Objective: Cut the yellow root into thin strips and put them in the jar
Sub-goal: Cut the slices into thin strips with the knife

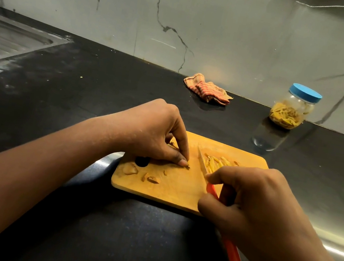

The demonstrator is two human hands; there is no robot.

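Observation:
On the wooden cutting board (174, 190) my left hand (154, 132) pinches a small piece of yellow root (187, 166) against the wood with thumb and fingertips. My right hand (262, 209) grips a red-handled knife (203, 164), its blade resting on the board just right of that piece. A heap of thin yellow strips (218, 162) lies beyond the blade. Peel scraps (151, 179) sit at the board's near left. The clear jar (293, 109), partly filled with yellow strips, stands at the back right with its blue lid on.
A crumpled striped cloth (207, 88) lies by the marble backsplash. A steel sink (3, 43) is sunk into the black counter (83, 83) at the far left. The counter's metal edge strip (340, 249) runs near right.

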